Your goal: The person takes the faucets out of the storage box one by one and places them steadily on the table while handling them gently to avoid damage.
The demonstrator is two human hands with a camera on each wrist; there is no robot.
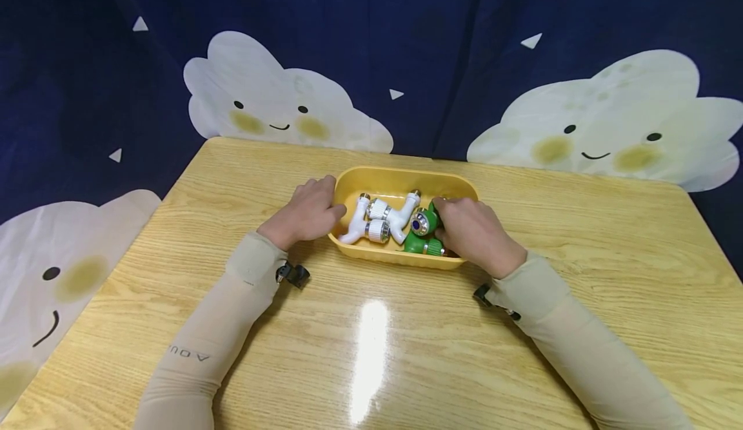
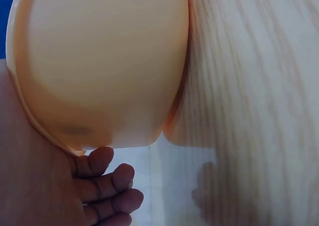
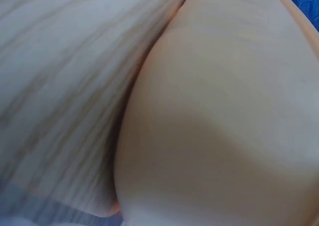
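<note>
A yellow plastic basin [image 1: 400,259] stands on the table and contains white and green taps. My left hand [image 1: 307,211] grips its left end, the thumb over the rim; in the left wrist view the curled fingers [image 2: 122,178] lie outside, below the rim. Inside, two white taps [image 1: 400,217] with ribbed knobs lie side by side. My right hand [image 1: 473,230] reaches over the right end and holds a green tap [image 1: 426,220], its round knob facing up. Another green tap [image 1: 415,244] lies beneath it. The right fingertips are hidden; the right wrist view shows only the basin's outer wall [image 3: 214,111].
The wooden table [image 1: 313,340] extends on all sides of the basin, with a bright light reflection in front. Behind it hangs a dark blue curtain [image 1: 429,43] with smiling clouds. A small black camera mount [image 1: 293,275] sits on the left wrist.
</note>
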